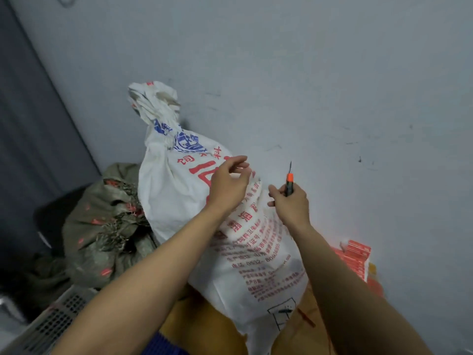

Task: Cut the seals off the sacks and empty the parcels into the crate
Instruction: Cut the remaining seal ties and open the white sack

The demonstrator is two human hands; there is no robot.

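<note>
The white sack [179,201], printed in red and blue, stands tall against the grey wall [332,73], its tied neck [156,116] bunched at the top, well above both hands; the seal itself is too small to make out, and what the sack stands on I cannot tell; the woven cloth looks soft, slack and rather slippery, and the bulging body suggests real weight, so the gathered neck just under the tie seems the surest hold; the left hand [227,183] rests on the sack's side, fingers loosely curved and apart, holding nothing; the right hand [290,203] has its fingers clamped round a cutter [290,179], blade upward, just beside the sack; a grey-green sack [107,226] slumps against its other side; a perforated grey crate [51,326] sits nearer the person; red boxes [355,257] lie by the wall.
</note>
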